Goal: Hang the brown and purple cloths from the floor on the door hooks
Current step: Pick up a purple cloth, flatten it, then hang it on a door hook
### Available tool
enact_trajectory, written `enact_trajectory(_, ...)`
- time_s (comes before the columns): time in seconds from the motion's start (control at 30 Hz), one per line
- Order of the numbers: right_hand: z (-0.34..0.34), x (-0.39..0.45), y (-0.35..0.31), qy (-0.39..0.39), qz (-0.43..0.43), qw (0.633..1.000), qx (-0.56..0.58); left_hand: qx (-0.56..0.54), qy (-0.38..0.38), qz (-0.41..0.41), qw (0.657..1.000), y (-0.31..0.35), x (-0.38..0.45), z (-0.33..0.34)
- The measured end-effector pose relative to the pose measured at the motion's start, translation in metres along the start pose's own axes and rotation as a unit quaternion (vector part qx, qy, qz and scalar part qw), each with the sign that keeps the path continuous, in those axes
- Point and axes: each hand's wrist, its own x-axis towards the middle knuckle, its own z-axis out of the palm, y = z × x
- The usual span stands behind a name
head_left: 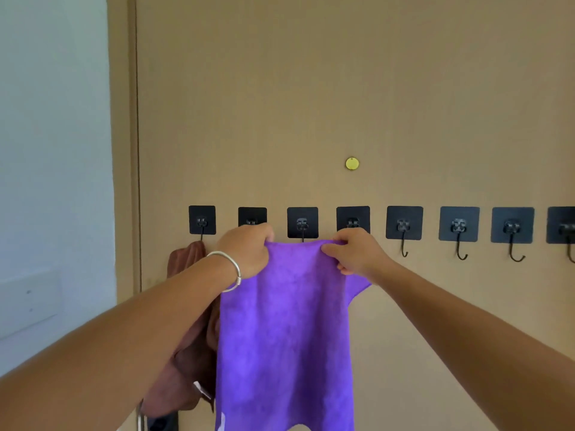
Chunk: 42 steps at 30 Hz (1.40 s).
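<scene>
my left hand [249, 248] and right hand [354, 253] pinch purple cloth [286, 331] top edge below third hook [302, 223]; brown cloth [186, 259] hangs on door [311, 88] leftmost hook [202, 220]

rightmost hook [564, 227] cut off
</scene>
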Motion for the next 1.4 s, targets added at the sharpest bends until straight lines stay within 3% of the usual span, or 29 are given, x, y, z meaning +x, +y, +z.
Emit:
enact_trajectory(0.17,0.007,0.011,-0.002,0.084,0.000,0.995,-0.047,-0.099,-0.018,0.101,0.990,-0.011,0.006,0.007)
enact_trajectory(0.3,0.016,0.012,-0.008,0.131,0.006,0.989,-0.067,-0.025,-0.039,0.186,0.981,-0.016,0.012,0.012)
enact_trajectory(0.47,0.022,0.016,-0.016,0.152,0.011,0.982,-0.109,0.059,-0.005,0.154,0.986,-0.014,0.024,0.018)
enact_trajectory(0.57,0.026,0.020,-0.019,0.158,0.019,0.978,-0.135,0.047,0.022,0.124,0.991,-0.013,0.026,0.024)
enact_trajectory(0.73,0.039,0.023,-0.017,0.171,0.007,0.963,-0.209,0.034,-0.017,0.056,0.998,0.000,0.025,0.034)
enact_trajectory(0.97,0.059,0.021,-0.004,0.203,-0.026,0.942,-0.266,-0.017,0.009,0.005,1.000,0.007,0.022,0.047)
enact_trajectory(1.1,0.070,0.015,0.003,0.195,-0.010,0.950,-0.243,0.032,0.021,0.005,0.999,0.013,0.017,0.056)
enact_trajectory(1.23,0.081,0.007,0.008,0.190,0.039,0.962,-0.191,0.007,-0.005,-0.001,1.000,0.017,0.012,0.072)
enact_trajectory(1.4,0.102,-0.008,0.010,0.192,0.048,0.980,0.002,0.083,-0.005,0.021,0.996,0.025,0.003,0.080)
